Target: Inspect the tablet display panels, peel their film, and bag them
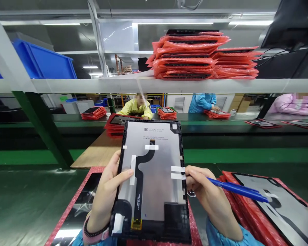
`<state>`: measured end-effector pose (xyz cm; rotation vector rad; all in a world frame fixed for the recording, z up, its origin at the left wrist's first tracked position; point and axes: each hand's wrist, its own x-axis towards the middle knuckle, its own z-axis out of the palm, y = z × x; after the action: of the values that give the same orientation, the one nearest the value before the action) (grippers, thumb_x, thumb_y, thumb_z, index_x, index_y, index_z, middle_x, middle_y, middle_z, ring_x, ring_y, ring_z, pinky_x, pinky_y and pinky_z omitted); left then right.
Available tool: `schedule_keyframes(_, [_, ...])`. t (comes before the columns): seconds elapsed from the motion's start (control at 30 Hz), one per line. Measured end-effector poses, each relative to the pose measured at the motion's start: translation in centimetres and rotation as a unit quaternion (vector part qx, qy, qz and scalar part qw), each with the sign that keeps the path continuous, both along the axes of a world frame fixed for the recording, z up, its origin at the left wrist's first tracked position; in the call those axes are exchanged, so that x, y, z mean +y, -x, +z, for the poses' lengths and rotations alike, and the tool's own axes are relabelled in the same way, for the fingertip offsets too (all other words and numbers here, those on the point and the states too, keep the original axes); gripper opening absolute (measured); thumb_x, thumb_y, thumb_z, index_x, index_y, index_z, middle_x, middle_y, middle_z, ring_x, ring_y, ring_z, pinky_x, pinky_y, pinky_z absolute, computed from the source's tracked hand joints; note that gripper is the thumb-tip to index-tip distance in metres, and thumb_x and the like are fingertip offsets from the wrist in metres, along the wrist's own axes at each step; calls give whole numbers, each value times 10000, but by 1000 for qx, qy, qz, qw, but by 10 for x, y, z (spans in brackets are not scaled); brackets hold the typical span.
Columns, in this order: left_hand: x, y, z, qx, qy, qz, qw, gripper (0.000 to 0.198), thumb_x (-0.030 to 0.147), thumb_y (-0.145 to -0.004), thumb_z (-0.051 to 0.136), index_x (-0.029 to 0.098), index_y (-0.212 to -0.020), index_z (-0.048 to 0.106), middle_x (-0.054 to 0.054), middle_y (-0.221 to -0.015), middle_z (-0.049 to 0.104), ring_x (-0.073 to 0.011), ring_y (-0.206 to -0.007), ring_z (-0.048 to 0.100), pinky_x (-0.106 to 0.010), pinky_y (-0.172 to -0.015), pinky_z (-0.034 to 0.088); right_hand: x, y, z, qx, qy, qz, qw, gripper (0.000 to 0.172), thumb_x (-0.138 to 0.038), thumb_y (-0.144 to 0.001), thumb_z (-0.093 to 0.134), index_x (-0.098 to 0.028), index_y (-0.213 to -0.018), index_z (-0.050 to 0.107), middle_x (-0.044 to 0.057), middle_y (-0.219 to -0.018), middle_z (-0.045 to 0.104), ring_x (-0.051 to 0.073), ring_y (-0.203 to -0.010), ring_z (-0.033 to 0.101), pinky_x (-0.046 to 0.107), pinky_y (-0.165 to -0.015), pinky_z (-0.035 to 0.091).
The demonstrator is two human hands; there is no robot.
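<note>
My left hand (109, 188) grips a tablet screen panel (159, 191) by its left edge, thumb lying on the back near a white tape strip. The panel is tilted up with its silvery back towards me. A black flex cable (140, 181) runs down that back to a gold-coloured connector near the bottom. My right hand (207, 191) is closed around a slim blue pen (238, 190), whose split, clip-like end points right. Its fingertips are at the panel's right edge, beside two short white tape strips (178, 172). The pen's other end is hidden by the fingers.
Another panel (86, 201) on red bubble wrap lies below left. At right is a stack of red-wrapped panels (282, 201). More red-wrapped panels (184, 56) sit on the overhead shelf, near a blue bin (46, 61). Co-workers sit across the bench, one in a yellow jacket (133, 107).
</note>
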<state>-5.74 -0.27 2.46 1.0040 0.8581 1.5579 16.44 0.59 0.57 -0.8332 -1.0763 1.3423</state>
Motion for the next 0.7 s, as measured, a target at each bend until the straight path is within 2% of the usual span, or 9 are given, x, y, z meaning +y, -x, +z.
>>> schedule_keyframes(0.13, [4, -1, -5, 18, -15, -24, 999, 462, 184, -749, 720, 197, -1189, 579, -46, -1114, 708, -213, -987, 680, -239, -801, 542, 0, -2, -4, -47, -27, -55, 997, 266, -408, -706, 760, -188, -586, 669, -15, -541, 570, 118, -510, 506, 209, -477, 415])
schedule_keyframes(0.23, [7, -2, -7, 29, -38, -49, 998, 444, 192, -772, 697, 179, -1200, 580, -59, -1121, 706, -225, -1022, 665, -260, -825, 534, 2, -3, -5, -65, -34, -39, 997, 294, -350, -730, 740, -187, -522, 612, -25, -525, 516, 109, -509, 454, 205, -471, 381])
schedule_keyframes(0.4, [13, -3, -10, 46, -42, -64, 996, 454, 222, -791, 686, 173, -1224, 559, -71, -1130, 700, -228, -1021, 660, -277, -838, 519, 8, -5, -8, -47, -32, -53, 997, 313, -330, -726, 730, -179, -495, 582, -28, -513, 476, 96, -504, 400, 193, -461, 360])
schedule_keyframes(0.5, [17, -1, -13, 54, -48, -58, 996, 456, 227, -782, 697, 167, -1215, 566, -76, -1125, 701, -226, -999, 665, -285, -844, 514, 9, -7, -9, -42, -26, -20, 999, 310, -336, -725, 729, -176, -494, 599, -15, -508, 530, 97, -491, 456, 185, -460, 394])
schedule_keyframes(0.57, [19, 1, -14, 63, -49, -46, 996, 424, 240, -785, 697, 168, -1189, 589, -74, -1109, 706, -228, -997, 665, -280, -828, 515, 8, -8, -8, -43, -20, -14, 999, 234, -359, -736, 729, -187, -584, 683, 8, -545, 621, 124, -522, 555, 193, -501, 462])
schedule_keyframes(0.63, [19, 2, -15, 91, -68, -15, 993, 357, 247, -796, 688, 173, -1139, 625, -60, -1083, 715, -219, -1023, 655, -259, -832, 509, 10, -9, -7, -50, -15, -39, 998, 188, -393, -740, 734, -209, -774, 750, 37, -659, 714, 174, -637, 662, 222, -586, 537])
schedule_keyframes(0.7, [19, 0, -17, 145, -97, 27, 984, 275, 250, -814, 668, 170, -1077, 657, -42, -1005, 735, -193, -956, 674, -233, -793, 518, 13, -11, -7, -57, -20, -85, 995, 297, -414, -754, 728, -245, -999, 733, 62, -901, 765, 230, -859, 710, 279, -721, 581])
